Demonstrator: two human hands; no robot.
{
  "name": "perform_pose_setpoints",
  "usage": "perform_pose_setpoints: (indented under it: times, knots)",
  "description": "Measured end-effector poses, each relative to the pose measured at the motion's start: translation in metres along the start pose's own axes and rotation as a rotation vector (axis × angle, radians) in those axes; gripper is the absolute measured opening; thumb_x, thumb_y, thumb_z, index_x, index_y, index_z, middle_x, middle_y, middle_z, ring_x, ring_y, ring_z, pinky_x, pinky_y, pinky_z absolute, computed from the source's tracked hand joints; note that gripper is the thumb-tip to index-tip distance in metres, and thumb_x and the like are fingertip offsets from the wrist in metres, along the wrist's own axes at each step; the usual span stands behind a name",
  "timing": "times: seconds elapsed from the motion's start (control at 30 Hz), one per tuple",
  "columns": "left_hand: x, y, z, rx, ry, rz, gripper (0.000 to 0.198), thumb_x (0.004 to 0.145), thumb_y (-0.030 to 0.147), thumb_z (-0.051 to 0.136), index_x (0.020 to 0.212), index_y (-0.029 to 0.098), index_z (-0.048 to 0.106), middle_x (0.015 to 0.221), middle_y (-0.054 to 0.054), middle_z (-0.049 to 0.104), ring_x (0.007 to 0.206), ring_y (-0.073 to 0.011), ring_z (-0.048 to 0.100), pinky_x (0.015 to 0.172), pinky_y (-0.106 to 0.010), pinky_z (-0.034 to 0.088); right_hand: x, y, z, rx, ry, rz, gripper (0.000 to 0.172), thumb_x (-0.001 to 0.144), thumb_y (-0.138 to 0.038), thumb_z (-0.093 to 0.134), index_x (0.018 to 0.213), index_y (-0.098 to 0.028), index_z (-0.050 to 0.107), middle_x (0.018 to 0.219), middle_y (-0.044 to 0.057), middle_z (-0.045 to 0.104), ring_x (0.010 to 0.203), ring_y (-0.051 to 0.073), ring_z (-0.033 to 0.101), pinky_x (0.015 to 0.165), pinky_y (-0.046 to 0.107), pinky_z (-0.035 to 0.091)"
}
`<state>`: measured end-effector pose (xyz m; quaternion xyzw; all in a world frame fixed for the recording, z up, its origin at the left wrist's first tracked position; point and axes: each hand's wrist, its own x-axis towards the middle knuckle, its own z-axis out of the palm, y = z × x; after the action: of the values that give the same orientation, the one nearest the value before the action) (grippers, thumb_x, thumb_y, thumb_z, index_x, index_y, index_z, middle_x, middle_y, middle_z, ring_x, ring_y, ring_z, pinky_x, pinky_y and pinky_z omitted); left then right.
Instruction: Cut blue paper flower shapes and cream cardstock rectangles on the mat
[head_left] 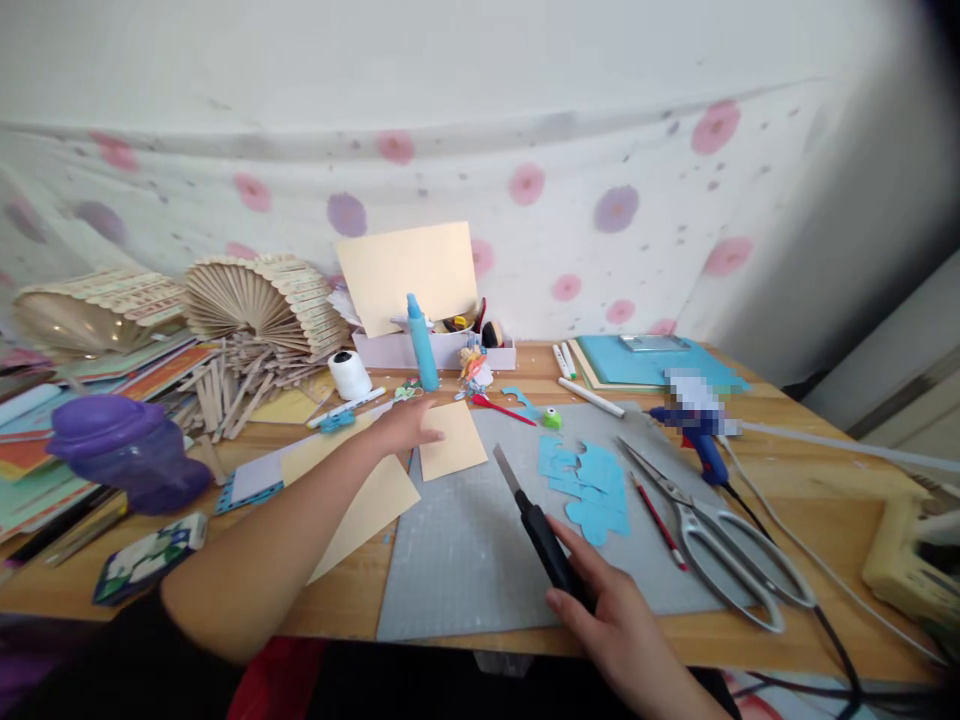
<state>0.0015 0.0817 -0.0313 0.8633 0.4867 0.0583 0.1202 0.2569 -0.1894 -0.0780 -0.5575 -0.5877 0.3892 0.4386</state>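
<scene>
My right hand (pixel 604 605) is closed round the black handle of a utility knife (pixel 534 520), whose blade points up and left over the grey cutting mat (pixel 465 560). My left hand (pixel 409 425) reaches forward with its fingers flat on the left edge of a small tan paper square (pixel 452 442) lying at the mat's top left corner. A larger tan sheet (pixel 367 500) lies under my left forearm. Several blue paper cut-outs (pixel 589 485) rest on the mat to the right of the knife.
Large scissors (pixel 712 535) and a red pencil (pixel 658 508) lie right of the cut-outs. A blue glue gun (pixel 701 440) with its cable, a blue bottle (pixel 421 345), a white thread spool (pixel 349 375), a purple cup (pixel 124 450) and stick fans (pixel 262 305) surround the mat on the wooden table.
</scene>
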Motion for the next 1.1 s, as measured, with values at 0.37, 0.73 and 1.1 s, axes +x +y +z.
perform_pose_setpoints:
  times: [0.37,0.73,1.1]
  knots:
    - [0.03,-0.016,-0.003,-0.007,-0.041,-0.098,0.032,0.092,0.034,0.062,0.119,0.017,0.06,0.126,-0.01,0.059,0.111,-0.0259,0.059,0.094,-0.049,0.05,-0.002,0.021,-0.002,-0.042,0.015,-0.094,0.06,0.088,-0.024,0.057,0.147,-0.021,0.044,0.146,0.009,0.049,0.136,0.026,0.044,0.111,0.04,0.037]
    - [-0.028,-0.022,-0.035,-0.627,0.163,-0.234,0.028,0.075,0.046,0.067,0.08,0.019,0.061,0.076,0.0,0.065,0.077,-0.0218,0.065,0.064,-0.03,0.051,0.009,0.0,-0.01,-0.065,-0.069,0.055,0.06,0.082,-0.022,0.057,0.141,-0.019,0.052,0.14,0.011,0.058,0.129,0.03,0.053,0.107,0.046,0.043]
    - [-0.118,0.02,-0.019,-1.239,0.372,-0.351,0.05,0.072,0.051,0.073,0.108,0.022,0.052,0.093,-0.002,0.069,0.07,-0.0184,0.069,0.054,-0.025,0.054,0.036,-0.037,-0.005,-0.927,-0.163,0.081,0.058,0.085,-0.015,0.052,0.143,-0.01,0.048,0.114,0.021,0.07,0.092,0.038,0.072,0.078,0.05,0.057]
